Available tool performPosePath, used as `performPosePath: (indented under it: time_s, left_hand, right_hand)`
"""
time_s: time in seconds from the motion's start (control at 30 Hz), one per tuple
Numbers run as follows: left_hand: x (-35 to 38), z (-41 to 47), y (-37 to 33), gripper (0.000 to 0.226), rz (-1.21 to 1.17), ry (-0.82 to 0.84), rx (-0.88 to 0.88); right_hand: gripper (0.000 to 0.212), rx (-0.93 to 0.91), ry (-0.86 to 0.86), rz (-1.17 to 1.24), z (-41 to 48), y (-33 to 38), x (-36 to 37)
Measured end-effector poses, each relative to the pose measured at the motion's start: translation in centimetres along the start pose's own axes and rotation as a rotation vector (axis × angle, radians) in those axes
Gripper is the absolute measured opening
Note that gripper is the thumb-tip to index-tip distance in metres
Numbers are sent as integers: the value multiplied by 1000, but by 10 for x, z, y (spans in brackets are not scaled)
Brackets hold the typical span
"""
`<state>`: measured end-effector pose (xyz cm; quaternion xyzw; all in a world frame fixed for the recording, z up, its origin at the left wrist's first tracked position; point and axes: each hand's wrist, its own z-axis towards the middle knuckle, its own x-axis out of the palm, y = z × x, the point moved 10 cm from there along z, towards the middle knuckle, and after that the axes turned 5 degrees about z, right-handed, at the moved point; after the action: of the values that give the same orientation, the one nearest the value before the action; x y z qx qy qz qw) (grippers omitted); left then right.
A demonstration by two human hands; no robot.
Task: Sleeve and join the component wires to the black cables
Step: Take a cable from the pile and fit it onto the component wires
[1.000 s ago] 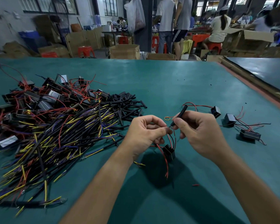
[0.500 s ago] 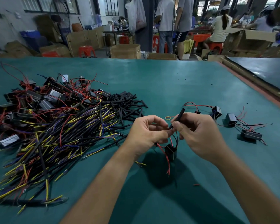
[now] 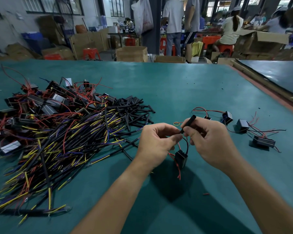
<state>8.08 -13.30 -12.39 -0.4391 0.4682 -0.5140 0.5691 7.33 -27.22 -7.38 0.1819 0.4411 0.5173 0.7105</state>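
Observation:
My right hand [image 3: 210, 142] pinches a short black sleeve tube [image 3: 188, 123] that points up and away. My left hand [image 3: 156, 141] pinches the thin wires at the tube's lower end. A small black component [image 3: 181, 158] hangs from those red and black wires just below both hands. On the left of the green table lies a big heap of black cables [image 3: 57, 149] with yellow, blue and red leads. Loose black sleeves [image 3: 135, 110] are piled at the heap's right edge, and more black components [image 3: 46, 102] at its far side.
Three black components with red wires [image 3: 243, 126] lie to the right of my hands. A red wire scrap [image 3: 206, 194] lies near my right forearm. The table's right edge [image 3: 269, 93] runs diagonally. People and cardboard boxes [image 3: 131, 54] are beyond the far edge.
Both hands have stayed close together at the tube, shifting only a little. The hanging component swung slightly lower and right.

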Motion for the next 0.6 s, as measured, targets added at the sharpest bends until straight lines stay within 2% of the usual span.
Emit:
performPosePath:
  time_s: [0.13, 0.3, 0.43, 0.5, 0.6]
  left_hand:
    - [-1, -1, -2, 19, -34, -4, 2]
    - [-1, -1, -8, 17, -48, 8, 35]
    - [4, -2, -12, 23, -28, 44, 65]
    - [2, -3, -10, 27, 109, -1, 64]
    - [-7, -8, -9, 39, 465, -156, 77]
  right_hand:
    - [24, 2, 6, 5, 0, 0, -1]
    - [20, -1, 36, -28, 0, 3, 1]
    - [14, 2, 9, -73, 1, 2, -2]
    - [13, -10, 3, -97, 0, 4, -1]
    - [11, -8, 6, -126, -1, 2, 1]
